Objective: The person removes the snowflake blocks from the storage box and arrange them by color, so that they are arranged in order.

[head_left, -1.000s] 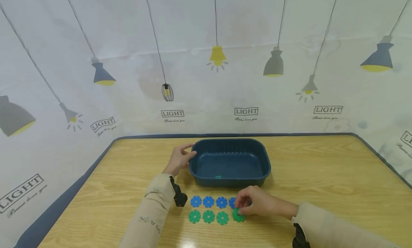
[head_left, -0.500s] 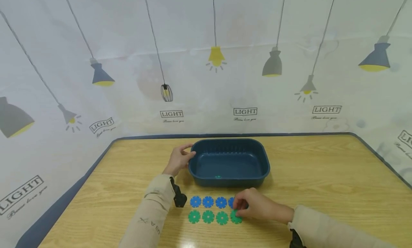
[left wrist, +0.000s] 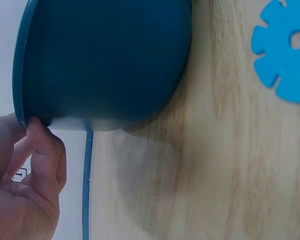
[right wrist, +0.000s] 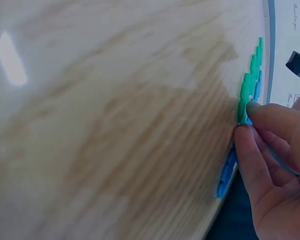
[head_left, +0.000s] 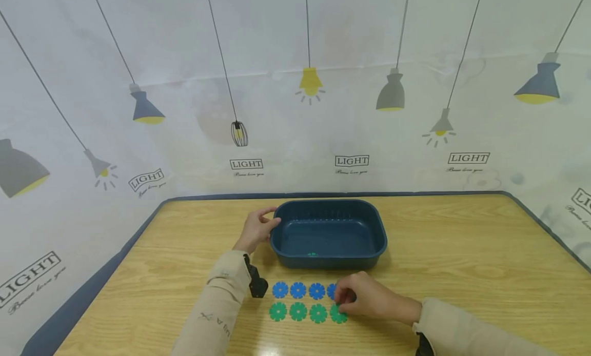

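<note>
My left hand [head_left: 256, 229] grips the left rim of a dark blue plastic basin [head_left: 329, 262]; in the left wrist view the thumb and fingers [left wrist: 42, 160] pinch the rim. In front of the basin, notched plastic discs with centre holes lie flat in two rows, blue discs [head_left: 298, 290] behind and green discs [head_left: 298, 311] nearer. My right hand [head_left: 369, 297] pinches the edge of the rightmost green disc [head_left: 339, 315] and partly covers the blue one behind it. Thumb and fingertips meet at the green disc [right wrist: 244, 100] in the right wrist view.
A small green piece [head_left: 313, 254] shows inside the basin by its front wall, mostly hidden. The wooden table [head_left: 461, 253] ends at a dark blue border along a white backdrop [head_left: 286, 110] printed with lamps.
The right hand has shifted the rightmost green disc slightly left, in line with the other green ones, then stayed nearly still. My left hand has kept its hold on the basin.
</note>
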Available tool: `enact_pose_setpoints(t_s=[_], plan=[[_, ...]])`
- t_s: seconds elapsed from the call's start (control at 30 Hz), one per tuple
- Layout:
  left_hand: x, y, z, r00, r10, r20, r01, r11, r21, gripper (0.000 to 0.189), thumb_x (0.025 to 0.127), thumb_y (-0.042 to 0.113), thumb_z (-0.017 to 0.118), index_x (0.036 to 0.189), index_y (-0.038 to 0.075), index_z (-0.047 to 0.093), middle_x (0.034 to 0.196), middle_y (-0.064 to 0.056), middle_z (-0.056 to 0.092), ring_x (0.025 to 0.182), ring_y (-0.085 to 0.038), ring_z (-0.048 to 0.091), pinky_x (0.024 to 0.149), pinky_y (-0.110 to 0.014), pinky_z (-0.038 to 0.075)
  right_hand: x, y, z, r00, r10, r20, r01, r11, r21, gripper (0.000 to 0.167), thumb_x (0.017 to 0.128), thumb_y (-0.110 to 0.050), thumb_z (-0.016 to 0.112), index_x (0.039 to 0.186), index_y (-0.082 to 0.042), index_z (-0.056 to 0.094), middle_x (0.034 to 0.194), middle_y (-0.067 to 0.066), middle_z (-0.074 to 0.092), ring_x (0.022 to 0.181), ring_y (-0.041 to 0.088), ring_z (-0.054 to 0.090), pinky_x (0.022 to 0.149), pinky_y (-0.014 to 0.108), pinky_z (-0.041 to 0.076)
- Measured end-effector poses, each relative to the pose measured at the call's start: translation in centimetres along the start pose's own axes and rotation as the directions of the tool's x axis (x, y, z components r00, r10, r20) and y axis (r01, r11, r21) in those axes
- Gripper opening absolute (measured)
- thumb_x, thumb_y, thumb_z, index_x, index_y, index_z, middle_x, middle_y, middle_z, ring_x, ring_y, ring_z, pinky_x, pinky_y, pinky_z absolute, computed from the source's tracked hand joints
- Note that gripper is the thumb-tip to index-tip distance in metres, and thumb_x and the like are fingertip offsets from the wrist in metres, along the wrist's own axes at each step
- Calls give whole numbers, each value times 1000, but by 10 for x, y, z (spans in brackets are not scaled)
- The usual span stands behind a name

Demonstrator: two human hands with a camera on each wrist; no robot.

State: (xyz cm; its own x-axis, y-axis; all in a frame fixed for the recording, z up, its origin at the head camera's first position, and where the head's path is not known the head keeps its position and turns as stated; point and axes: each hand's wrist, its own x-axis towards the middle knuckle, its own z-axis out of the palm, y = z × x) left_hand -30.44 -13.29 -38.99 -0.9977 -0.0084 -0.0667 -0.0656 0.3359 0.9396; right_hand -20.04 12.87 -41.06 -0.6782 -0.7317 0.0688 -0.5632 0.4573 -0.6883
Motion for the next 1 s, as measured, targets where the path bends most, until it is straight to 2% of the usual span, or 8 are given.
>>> enact_pose_setpoints(t_s=[0.17, 0.33, 0.53, 0.63, 0.83, 1.0], plan=[[0, 1, 0, 1000, -4, -1, 4, 1000, 9, 38, 86, 13, 59, 123, 10, 52, 93, -22, 57, 51, -12, 49, 50, -34, 50, 1, -1, -4, 1000, -13, -13, 14, 999, 52, 7, 75, -6, 70, 75, -9, 63, 73, -7, 60, 64, 1, 53, 58, 19, 47], [1, 1, 0, 1000, 2, 1, -2, 1000, 23, 39, 85, 14, 59, 123, 10, 52, 92, -20, 57, 49, -11, 47, 48, -33, 49, 3, -6, -14, 998, -56, -43, 60, 993, 101, 3, 78, -7, 67, 79, -5, 64, 76, -4, 62, 66, 3, 56, 60, 22, 49], [1, 1, 0, 1000, -6, -6, 6, 999, 34, 38, 85, 14, 60, 123, 11, 53, 89, -19, 58, 50, -11, 48, 49, -32, 49, 12, -14, -39, 991, -56, -121, 64, 996, 65, 4, 79, -10, 66, 81, -7, 64, 75, -4, 62, 66, 4, 57, 62, 24, 50], [1, 1, 0, 1000, -8, -8, 8, 999, 33, 38, 85, 14, 60, 123, 11, 53, 87, -17, 58, 51, -11, 48, 49, -33, 50, 16, -14, -55, 987, -65, -148, 74, 996, 55, 7, 81, -12, 64, 84, -6, 64, 76, 1, 63, 64, 9, 58, 59, 24, 49], [0, 1, 0, 1000, -17, -15, 17, 999, 34, 38, 85, 14, 60, 122, 12, 54, 81, -11, 57, 50, -11, 48, 49, -32, 50, 28, 0, -80, 993, 9, -117, 3, 995, 104, 10, 83, -8, 61, 89, 0, 62, 77, 10, 62, 64, 20, 58, 58, 28, 50], [0, 1, 0, 1000, -11, -14, 12, 999, 32, 38, 85, 14, 60, 123, 11, 53, 81, -11, 57, 51, -11, 48, 49, -32, 50, 39, 17, -86, 993, 81, -87, -72, 992, 105, 11, 85, -7, 59, 90, 3, 61, 76, 14, 61, 66, 23, 58, 59, 32, 51]])
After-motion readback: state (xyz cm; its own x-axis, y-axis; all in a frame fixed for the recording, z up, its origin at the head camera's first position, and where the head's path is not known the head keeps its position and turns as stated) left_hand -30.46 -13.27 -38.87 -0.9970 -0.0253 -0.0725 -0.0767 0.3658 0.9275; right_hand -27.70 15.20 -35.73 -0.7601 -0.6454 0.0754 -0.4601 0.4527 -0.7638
